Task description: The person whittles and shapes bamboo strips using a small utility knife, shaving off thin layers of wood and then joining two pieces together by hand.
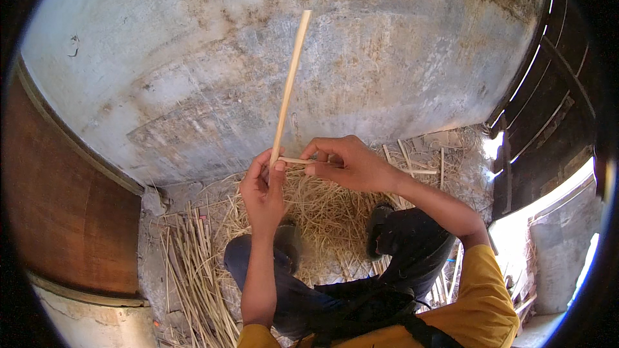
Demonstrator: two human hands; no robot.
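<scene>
My left hand (264,183) is closed around the lower end of a long pale bamboo strip (293,74), which rises upright and leans slightly right against the view of the wall. A short thin strip (295,161) runs sideways from the left thumb to my right hand (338,164). The thumb and fingers of my right hand pinch its other end. Whether the short strip is a separate piece or a bent part of the long one, I cannot tell.
Shavings (329,212) cover the floor between my feet. A bundle of long bamboo strips (196,277) lies at the left, and a few sticks (419,171) lie at the right. A stained wall (213,90) stands ahead, a brown wooden panel (77,206) at the left, dark boards (548,103) at the right.
</scene>
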